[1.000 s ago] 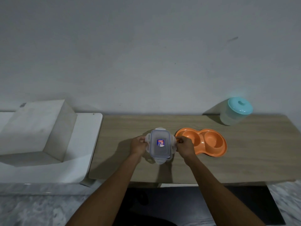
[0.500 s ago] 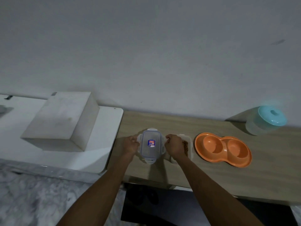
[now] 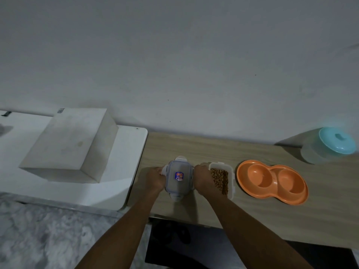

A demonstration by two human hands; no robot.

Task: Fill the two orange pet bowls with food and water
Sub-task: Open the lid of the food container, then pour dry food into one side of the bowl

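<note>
I'm seeing the left hand (image 3: 156,178) and right hand (image 3: 202,180) gripping the lid (image 3: 179,177) by its sides, fingers curled closed, kibble container (image 3: 221,178) sitting just beside the orange double bowl (image 3: 272,181) on the table (image 3: 194,150).

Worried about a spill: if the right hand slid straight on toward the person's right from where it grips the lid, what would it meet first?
Probably the open clear plastic container of brown kibble, right beside the right hand; the orange double pet bowl lies beyond it. Height is unclear.
</note>
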